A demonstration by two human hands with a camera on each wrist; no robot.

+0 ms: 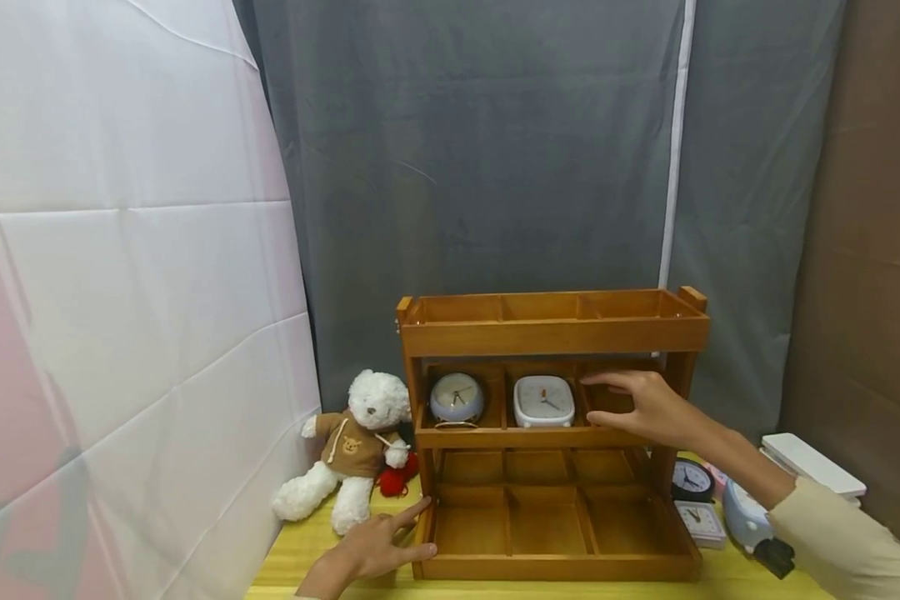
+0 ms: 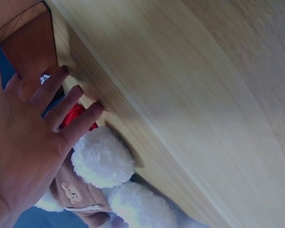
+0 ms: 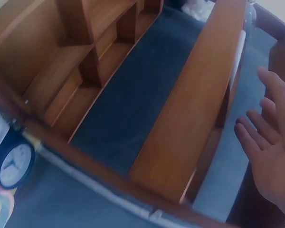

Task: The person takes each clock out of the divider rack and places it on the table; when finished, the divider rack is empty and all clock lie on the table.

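Note:
A brown wooden tiered shelf (image 1: 555, 337) with compartments stands on the table. On its middle tier, a round blue-grey alarm clock (image 1: 457, 398) sits at left and a white rounded-square alarm clock (image 1: 543, 401) in the centre. My right hand (image 1: 648, 408) is at that tier's right compartment, thumb and fingers apart, just right of the white clock. No object shows between its fingers, and the right wrist view also has the hand (image 3: 270, 137) holding nothing. Down at the shelf's lower left corner, my left hand (image 1: 375, 546) touches the frame with spread, straight fingers (image 2: 80, 123).
A white teddy bear (image 1: 352, 446) in a brown hoodie sits left of the shelf, near a red item (image 1: 396, 477). Right of the shelf lie a black round clock (image 1: 692, 480), a white square clock (image 1: 699, 522), a blue clock (image 1: 746, 512) and white boxes (image 1: 813, 465).

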